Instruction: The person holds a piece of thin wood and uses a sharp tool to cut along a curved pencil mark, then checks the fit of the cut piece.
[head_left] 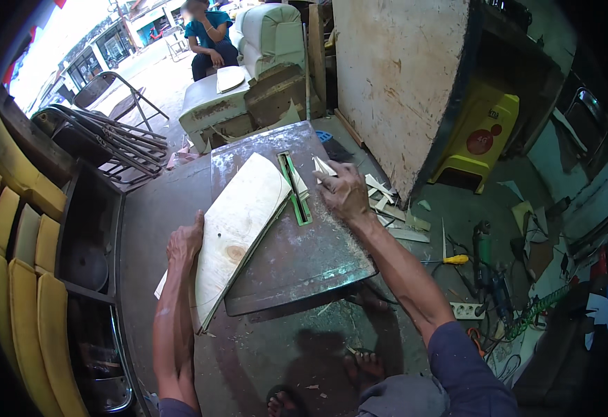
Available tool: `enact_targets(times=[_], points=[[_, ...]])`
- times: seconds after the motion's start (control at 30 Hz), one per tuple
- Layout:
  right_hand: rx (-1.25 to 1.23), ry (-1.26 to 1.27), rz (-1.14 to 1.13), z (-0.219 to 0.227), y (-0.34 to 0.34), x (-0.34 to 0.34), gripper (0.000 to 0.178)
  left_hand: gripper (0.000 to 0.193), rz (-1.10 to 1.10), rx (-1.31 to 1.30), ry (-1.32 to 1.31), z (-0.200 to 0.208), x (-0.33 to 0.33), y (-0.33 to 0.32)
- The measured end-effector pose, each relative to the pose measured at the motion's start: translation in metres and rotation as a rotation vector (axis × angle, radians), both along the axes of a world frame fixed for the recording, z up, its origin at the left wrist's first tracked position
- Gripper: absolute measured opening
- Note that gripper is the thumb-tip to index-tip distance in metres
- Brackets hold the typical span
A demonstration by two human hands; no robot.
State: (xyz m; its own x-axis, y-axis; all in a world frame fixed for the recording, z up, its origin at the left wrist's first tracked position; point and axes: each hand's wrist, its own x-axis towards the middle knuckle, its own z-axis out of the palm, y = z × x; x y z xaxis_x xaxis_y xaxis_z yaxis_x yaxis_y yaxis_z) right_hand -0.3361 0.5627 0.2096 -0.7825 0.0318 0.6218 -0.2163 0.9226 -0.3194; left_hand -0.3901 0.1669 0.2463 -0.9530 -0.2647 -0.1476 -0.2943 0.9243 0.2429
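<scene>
A pale plywood panel (238, 222) with a rounded far end lies slanted on the dark saw table (290, 267). Its right edge shows layers, as if several sheets are stacked. My left hand (184, 243) grips the panel's left edge, fingers partly hidden behind it. My right hand (348, 193) is closed round a small wood offcut (323, 167), over the table's right side. Between panel and right hand runs a green-framed slot (294, 189) in the tabletop. Whether a blade stands in it I cannot tell.
Wood scraps (391, 208) lie right of the table. Beyond them are a yellow-handled screwdriver (455, 260), a green power tool (483, 250) and a power strip (467, 311). Folded chairs (102, 139) and yellow cushions (26, 299) stand left. A person (210, 38) sits near an armchair (269, 42).
</scene>
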Motion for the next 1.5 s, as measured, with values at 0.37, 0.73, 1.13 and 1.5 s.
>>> enact_targets(times=[0.37,0.73,1.13,1.5], points=[[0.112,-0.119,-0.333,0.008,0.018,-0.006,0.022,0.1,-0.002,0.015,-0.019,0.001,0.008,0.012],[0.185,-0.286,-0.176,0.026,-0.001,-0.024,0.027,0.096,0.022,0.014,-0.039,0.018,0.033,-0.002],[-0.217,-0.13,0.503,0.02,-0.117,0.223,0.047,0.101,-0.095,0.264,-0.328,0.012,0.147,-0.018],[-1.573,-1.038,0.333,0.009,-0.149,0.249,0.069,0.097,-0.113,0.25,-0.318,0.025,0.169,0.003]])
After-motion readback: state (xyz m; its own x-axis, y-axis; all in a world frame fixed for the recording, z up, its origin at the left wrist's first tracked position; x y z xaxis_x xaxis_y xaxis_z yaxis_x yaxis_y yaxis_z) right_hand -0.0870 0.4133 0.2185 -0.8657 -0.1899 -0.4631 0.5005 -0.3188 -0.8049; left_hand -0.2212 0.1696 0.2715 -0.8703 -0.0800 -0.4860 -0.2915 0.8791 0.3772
